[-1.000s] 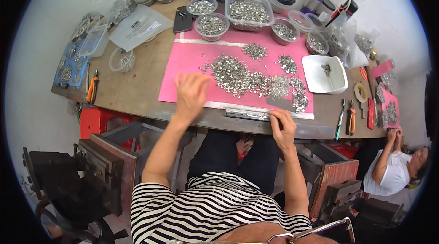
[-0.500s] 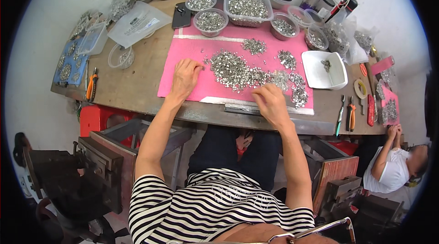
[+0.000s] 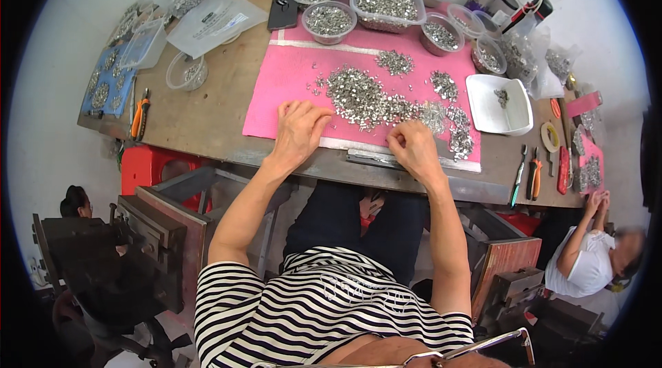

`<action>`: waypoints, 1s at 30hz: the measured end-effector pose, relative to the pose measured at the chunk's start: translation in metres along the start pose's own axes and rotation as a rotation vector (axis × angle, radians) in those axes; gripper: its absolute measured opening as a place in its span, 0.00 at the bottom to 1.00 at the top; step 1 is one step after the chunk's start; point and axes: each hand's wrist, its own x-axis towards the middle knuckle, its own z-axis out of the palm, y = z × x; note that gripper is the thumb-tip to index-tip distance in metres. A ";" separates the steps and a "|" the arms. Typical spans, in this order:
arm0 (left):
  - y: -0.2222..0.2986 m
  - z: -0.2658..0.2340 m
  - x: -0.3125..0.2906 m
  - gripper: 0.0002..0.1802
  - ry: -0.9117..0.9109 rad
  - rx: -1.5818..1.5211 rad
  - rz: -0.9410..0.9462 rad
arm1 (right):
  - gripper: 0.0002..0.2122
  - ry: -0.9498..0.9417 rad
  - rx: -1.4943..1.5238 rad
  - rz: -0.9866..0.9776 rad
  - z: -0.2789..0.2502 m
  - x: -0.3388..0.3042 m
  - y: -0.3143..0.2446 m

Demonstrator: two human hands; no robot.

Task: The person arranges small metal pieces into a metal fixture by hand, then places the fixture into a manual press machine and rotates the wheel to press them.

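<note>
A large heap of small shiny metal pieces [image 3: 355, 95] lies on the pink mat [image 3: 276, 85], with smaller piles beside it. My left hand [image 3: 299, 132] is over the mat's front left part, at the heap's lower left. Its fingers are bent, with thumb and forefinger together at the tips; anything between them is too small to make out. My right hand [image 3: 416, 151] hovers by the heap's lower right, fingers curled in a pinch whose contents are hidden. Just left of its wrist, a flat metal bar [image 3: 372, 159] lies along the mat's front edge.
Tubs of metal pieces [image 3: 329, 21] line the back, and a white square tray [image 3: 474, 106] stands right. Pliers [image 3: 534, 178], a toothbrush [image 3: 518, 176] and a tape roll [image 3: 549, 136] lie farther right. Orange-handled pliers [image 3: 141, 116] lie left. Another person [image 3: 586, 257] sits far right.
My left hand has moved right and nearer to me, along the heap's lower left side. My right hand has shifted slightly, its fingers more curled. The whole view has shifted a little.
</note>
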 end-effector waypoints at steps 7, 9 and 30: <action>0.017 0.013 -0.009 0.06 0.127 0.119 -0.045 | 0.02 0.092 -0.006 -0.028 0.001 -0.001 -0.010; 0.016 0.012 -0.006 0.06 0.108 0.109 -0.020 | 0.02 0.097 -0.013 -0.134 0.000 0.001 -0.009; 0.082 0.038 -0.026 0.02 0.020 -0.532 -0.095 | 0.07 0.154 0.200 -0.080 -0.005 -0.049 -0.028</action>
